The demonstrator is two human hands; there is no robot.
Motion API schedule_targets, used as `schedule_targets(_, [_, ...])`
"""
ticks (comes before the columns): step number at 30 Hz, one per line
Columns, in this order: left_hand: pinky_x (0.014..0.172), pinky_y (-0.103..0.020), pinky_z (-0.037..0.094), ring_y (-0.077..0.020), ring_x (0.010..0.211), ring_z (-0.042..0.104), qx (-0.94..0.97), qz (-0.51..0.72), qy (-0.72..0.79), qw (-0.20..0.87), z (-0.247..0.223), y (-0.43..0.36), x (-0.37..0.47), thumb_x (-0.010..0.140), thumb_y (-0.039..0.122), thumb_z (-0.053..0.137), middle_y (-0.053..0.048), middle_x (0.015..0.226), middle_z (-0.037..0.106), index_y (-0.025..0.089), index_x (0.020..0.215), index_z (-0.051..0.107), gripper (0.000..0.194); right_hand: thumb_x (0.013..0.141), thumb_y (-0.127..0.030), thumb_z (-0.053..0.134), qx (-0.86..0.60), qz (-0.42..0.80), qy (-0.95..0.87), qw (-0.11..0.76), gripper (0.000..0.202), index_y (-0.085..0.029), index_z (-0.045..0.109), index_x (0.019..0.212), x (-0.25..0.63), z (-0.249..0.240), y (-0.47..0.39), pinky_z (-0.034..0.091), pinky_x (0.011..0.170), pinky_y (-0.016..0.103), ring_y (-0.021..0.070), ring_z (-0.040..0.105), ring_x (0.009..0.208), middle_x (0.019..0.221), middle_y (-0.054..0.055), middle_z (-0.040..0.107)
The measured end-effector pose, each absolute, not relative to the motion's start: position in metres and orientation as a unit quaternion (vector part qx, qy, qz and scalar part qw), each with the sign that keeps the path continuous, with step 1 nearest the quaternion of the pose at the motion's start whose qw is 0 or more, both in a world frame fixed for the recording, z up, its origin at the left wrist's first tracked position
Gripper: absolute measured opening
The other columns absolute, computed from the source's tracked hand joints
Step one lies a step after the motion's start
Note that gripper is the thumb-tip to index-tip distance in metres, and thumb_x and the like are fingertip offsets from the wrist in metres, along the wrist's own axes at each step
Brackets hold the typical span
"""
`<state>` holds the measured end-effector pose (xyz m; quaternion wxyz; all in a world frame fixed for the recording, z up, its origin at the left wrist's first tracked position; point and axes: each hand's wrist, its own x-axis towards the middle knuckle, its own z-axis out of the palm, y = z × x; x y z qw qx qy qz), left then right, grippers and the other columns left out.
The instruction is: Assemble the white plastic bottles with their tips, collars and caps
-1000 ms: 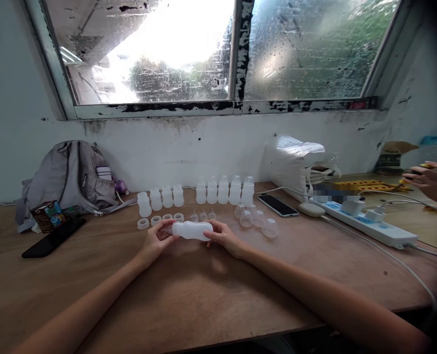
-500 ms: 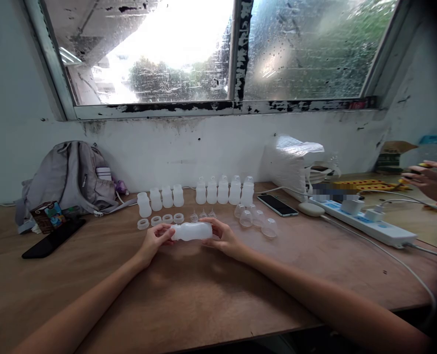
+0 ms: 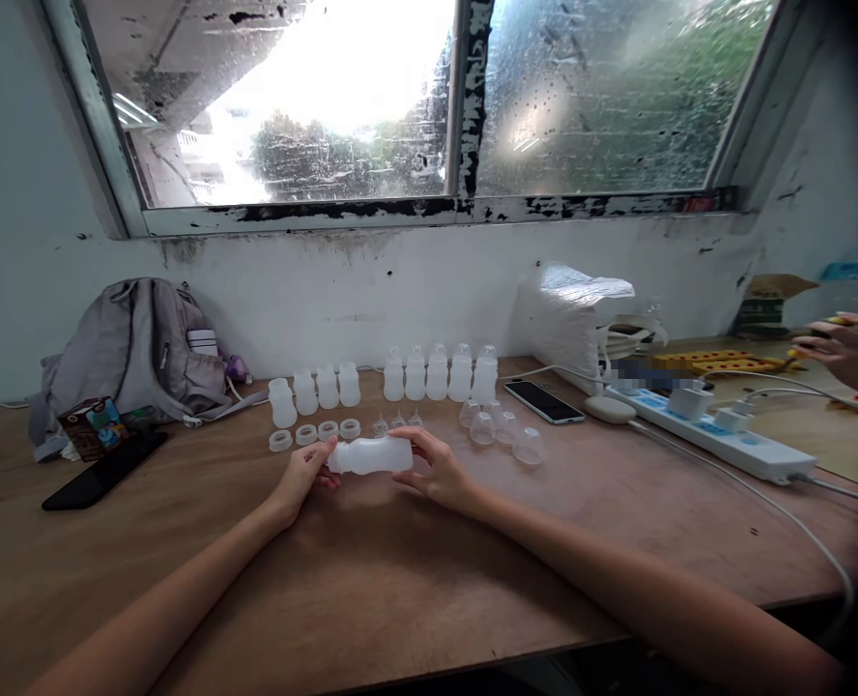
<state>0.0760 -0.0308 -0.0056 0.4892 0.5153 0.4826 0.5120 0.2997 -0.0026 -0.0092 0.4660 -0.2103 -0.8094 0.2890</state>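
Fingers of the L hand [image 3: 326,452] are closed round the neck end of a frosted bottle [image 3: 377,455]; fingers of the R hand [image 3: 415,436] are spread about as wide as its body, thumb low, the rest up top, cupping the base. So the bottle lies btwn the two sets, on its side, long axis running L–R, nearly level & approx. parallel to the wall. Neck pts L, base pts R. Can't tell from here if its underside touches the desk [image 3: 371,590], & the very tip of the neck is hidden by the L fingers.

Just beyond the L fingers: a row of 4 white rings [image 3: 306,434], w/ 4 upright bottles [image 3: 328,386] behind. Past the held bottle, btwn both sets of fingers: 3 clear teats [image 3: 398,420]. Farther back, beyond the R fingers: 5 upright bottles w/ clear tops [image 3: 438,374]. To the R of the R fingers, near: a cluster of clear domes [image 3: 528,447], then a phone [image 3: 543,401] farther out. Well off R: another person's hand [image 3: 853,350].
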Motion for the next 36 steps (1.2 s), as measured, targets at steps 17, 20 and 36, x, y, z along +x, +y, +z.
schedule_targets(17, [0.071,-0.025,0.046,-0.0183,0.088,0.055,0.537,0.567,0.382,0.495,0.004,-0.040,0.077,0.060,0.029,0.067,-0.005,0.101,0.057,0.019,0.098,0.059,0.040,0.066,-0.027,0.065,-0.229,0.376,-0.774,0.456,0.050,-0.021,0.047,0.113,0.303,-0.008,0.000,0.043,0.083,0.033,0.0174,0.053,0.091,0.104,0.006,0.053])
schedule_targets(20, [0.075,-0.025,0.044,-0.0176,0.093,0.053,0.507,0.575,0.379,0.518,0.003,-0.038,0.078,0.067,0.033,0.063,-0.005,0.109,0.054,0.021,0.105,0.055,0.041,0.066,-0.026,0.065,-0.236,0.388,-0.763,0.460,0.049,-0.021,0.047,0.112,0.303,-0.008,0.001,0.043,0.084,0.032,0.0169,0.053,0.092,0.105,0.005,0.052])
schedule_targets(36, [0.089,-0.037,0.036,-0.0224,0.104,0.043,0.841,0.400,0.355,0.076,0.003,-0.065,0.093,0.070,0.037,0.059,-0.009,0.113,0.045,0.020,0.110,0.044,0.046,0.062,-0.024,0.065,-0.357,0.308,-0.744,0.473,0.045,-0.019,0.052,0.105,0.301,-0.015,0.010,0.044,0.081,0.034,0.0185,0.054,0.090,0.103,0.006,0.056])
